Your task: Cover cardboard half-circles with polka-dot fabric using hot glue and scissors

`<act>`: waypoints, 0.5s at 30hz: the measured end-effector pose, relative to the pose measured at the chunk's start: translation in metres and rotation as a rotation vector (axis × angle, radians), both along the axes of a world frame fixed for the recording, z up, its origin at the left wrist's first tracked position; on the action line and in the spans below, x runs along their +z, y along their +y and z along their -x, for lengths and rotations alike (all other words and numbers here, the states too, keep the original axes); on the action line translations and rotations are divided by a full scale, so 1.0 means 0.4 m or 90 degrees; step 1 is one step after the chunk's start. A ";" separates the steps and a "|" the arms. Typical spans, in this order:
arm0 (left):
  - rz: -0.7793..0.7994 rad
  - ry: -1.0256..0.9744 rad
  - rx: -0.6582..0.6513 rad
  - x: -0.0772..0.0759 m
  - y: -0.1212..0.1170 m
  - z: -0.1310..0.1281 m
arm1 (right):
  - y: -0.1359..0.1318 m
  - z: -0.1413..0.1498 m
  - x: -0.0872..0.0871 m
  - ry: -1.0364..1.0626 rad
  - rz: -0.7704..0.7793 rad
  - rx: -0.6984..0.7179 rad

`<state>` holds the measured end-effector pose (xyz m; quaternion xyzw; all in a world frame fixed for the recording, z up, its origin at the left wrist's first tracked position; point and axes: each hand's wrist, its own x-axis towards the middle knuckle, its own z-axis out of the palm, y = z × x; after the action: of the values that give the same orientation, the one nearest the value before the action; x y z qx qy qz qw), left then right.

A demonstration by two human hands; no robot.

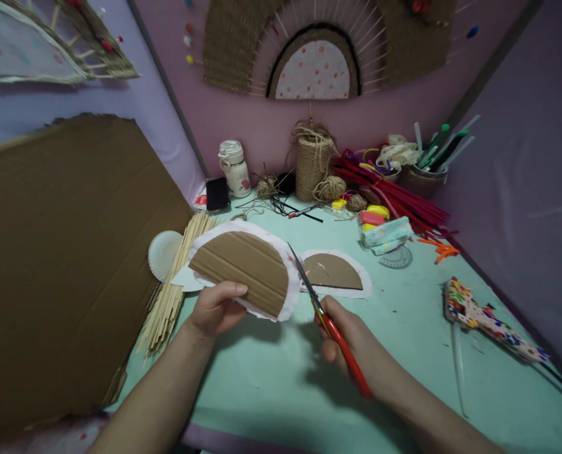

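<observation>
My left hand [220,308] grips a half-round cardboard piece [243,265] by its lower edge, thumb on top. A white border with faint red spots, paper or cloth, sticks out around the cardboard. In my right hand [344,328] are scissors with red handles [344,356]. Their blades point up and away, beside the right end of the held piece; they look closed or nearly so. Behind the blades, a second cardboard half-round [335,270] with a white margin lies flat on the table.
Thin wooden sticks [171,296] lie left, beside a big cardboard sheet [67,265]. Along the back stand a white bottle [234,170], a twine spool [313,164] and a pot of pens [422,180]. A patterned glue gun [489,318] rests at right, near a protractor [397,257].
</observation>
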<state>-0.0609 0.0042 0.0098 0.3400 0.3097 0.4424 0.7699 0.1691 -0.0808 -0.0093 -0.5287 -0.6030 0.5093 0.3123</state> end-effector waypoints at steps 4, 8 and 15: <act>-0.005 0.006 0.001 0.000 -0.004 -0.008 | 0.000 0.000 0.005 -0.001 0.015 -0.009; 0.003 0.011 -0.013 -0.003 -0.005 -0.008 | 0.000 0.002 0.010 -0.003 0.010 -0.014; 0.005 0.008 0.006 -0.003 -0.004 -0.003 | 0.005 0.009 0.023 0.027 0.082 -0.032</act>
<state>-0.0596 0.0027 0.0086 0.3387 0.3176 0.4425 0.7672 0.1657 -0.0789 -0.0001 -0.5519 -0.5487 0.5501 0.3027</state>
